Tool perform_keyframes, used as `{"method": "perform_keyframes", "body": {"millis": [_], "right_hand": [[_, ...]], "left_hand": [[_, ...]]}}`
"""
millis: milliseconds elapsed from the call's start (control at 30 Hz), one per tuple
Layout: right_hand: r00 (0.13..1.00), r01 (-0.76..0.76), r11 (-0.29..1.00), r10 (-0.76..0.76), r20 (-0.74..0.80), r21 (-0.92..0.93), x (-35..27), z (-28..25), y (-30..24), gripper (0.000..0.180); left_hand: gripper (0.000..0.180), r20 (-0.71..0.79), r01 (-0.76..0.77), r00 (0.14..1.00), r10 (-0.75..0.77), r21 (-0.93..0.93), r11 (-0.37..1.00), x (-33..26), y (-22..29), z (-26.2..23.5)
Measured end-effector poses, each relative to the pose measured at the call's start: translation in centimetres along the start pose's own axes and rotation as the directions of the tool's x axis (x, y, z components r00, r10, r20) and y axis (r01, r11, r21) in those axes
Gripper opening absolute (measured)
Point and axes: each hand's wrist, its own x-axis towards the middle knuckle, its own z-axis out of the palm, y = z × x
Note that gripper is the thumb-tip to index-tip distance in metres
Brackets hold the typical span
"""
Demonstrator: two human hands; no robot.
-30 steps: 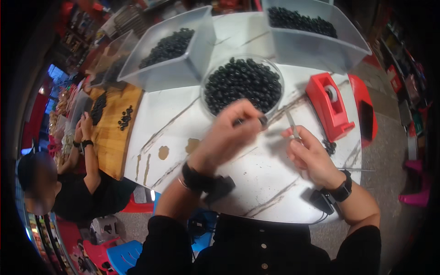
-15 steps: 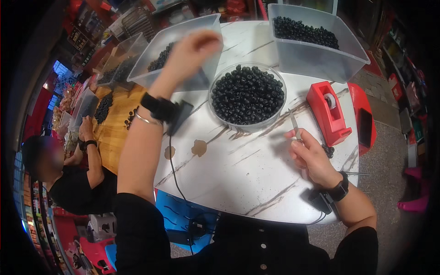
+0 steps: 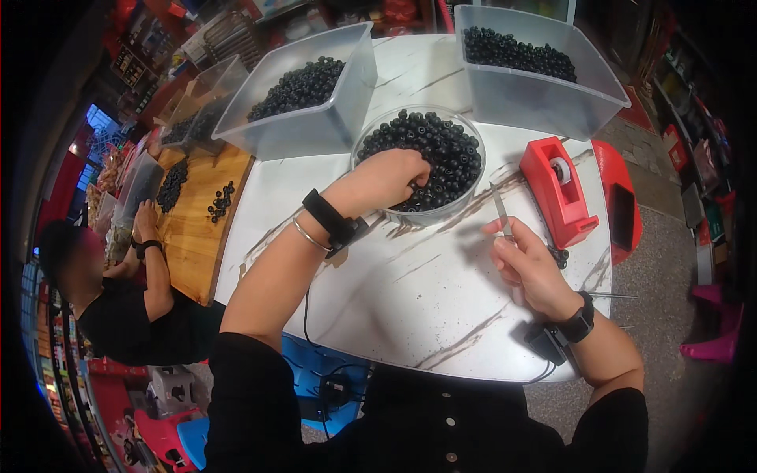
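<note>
Across white table (image 3: pixel 386 315), left hand (image 3: pixel 397 176) has reached bowl (image 3: pixel 443 214)

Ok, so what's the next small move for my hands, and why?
I'd probably pinch one black round piece with the left hand and lift it out: its fingers are curled at the heap in the clear round tub, though whether they grip anything is hidden. The right hand holds a small knife beside the tub.
</note>
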Motion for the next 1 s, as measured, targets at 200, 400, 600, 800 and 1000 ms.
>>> {"method": "perform_keyframes", "body": {"millis": [200, 400, 600, 800, 1000], "right_hand": [[1.0, 0.019, 0.999, -0.02, 0.018, 0.048, 0.2, 0.0, 0.1, 0.021], [1.0, -0.001, 0.998, 0.0, 0.015, 0.06, 0.1, 0.0, 0.1, 0.019], [1.0, -0.009, 1.0, 0.009, 0.016, 0.016, 0.1, 0.1, -0.1, 0.018], [0.999, 0.032, 0.999, -0.032, 0.026, -0.027, -0.1, 0.1, -0.3, 0.02], [0.997, 0.073, 0.995, -0.076, 0.036, 0.074, 0.3, -0.3, 0.1, 0.027]], "left_hand": [[0.017, -0.047, 0.026, 0.999, -0.024, 0.039, 0.999, -0.3, 0.1, 0.7], [0.018, -0.036, 0.002, 0.999, 0.0, 0.071, 0.997, -0.4, 0.3, 0.5], [0.022, -0.077, 0.142, 0.982, -0.174, -0.312, 0.939, -1.7, 2.4, -1.1], [0.022, -0.215, -0.167, 0.97, -0.114, -0.929, 0.33, -2.6, 8.0, 1.1], [0.036, -0.055, -0.092, 0.984, -0.168, -0.971, -0.221, -2.5, 10.1, 4.7]]}}
